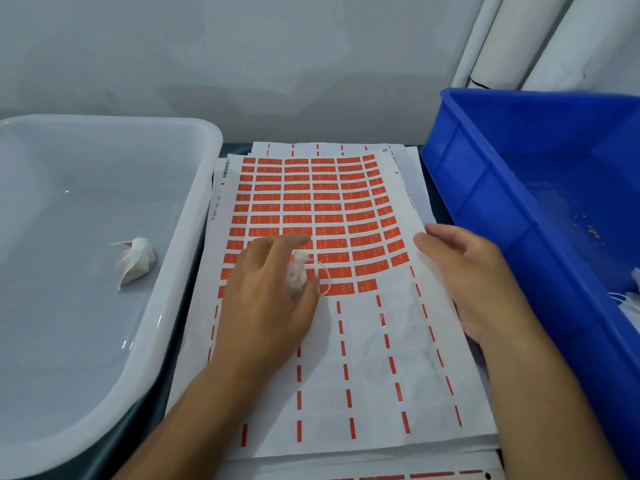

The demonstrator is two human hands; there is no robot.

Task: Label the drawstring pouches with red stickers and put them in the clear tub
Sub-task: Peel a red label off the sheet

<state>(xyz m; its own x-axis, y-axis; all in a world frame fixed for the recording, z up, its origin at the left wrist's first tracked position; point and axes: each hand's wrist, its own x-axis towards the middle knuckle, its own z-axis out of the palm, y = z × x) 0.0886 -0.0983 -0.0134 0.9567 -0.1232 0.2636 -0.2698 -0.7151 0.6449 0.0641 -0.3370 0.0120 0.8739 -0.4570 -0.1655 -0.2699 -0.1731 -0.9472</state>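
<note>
- The left hand [266, 292], just left of the middle of the frame, holds a small white drawstring pouch [297, 277] between thumb and curled fingers, with the forefinger stretched out over the sticker rows; the pouch's string loops out to the right over the lowest stickers.
- The right hand [474, 278], right of centre, lies with relaxed fingers on the right edge of the sticker sheet [346, 358], the thumb on top of the paper.
- The sheet lies on top of a stack of similar sheets that fills the middle of the frame; red stickers [325, 209] fill its upper half in rows, while the lower half is bare backing with red dashes.
- The clear tub [194, 216] takes up the left side, touching the stack's left edge; 1 white pouch [135, 259] lies on its floor.
- A blue bin [502, 188] stands at the right edge, with white pouches [632, 306] partly visible in its lower right corner.
- A dark tabletop [427, 174] shows in the gaps between paper and bins.
- A pale wall [242, 57] fills the upper frame, with white rolls [498, 39] leaning at upper right.
</note>
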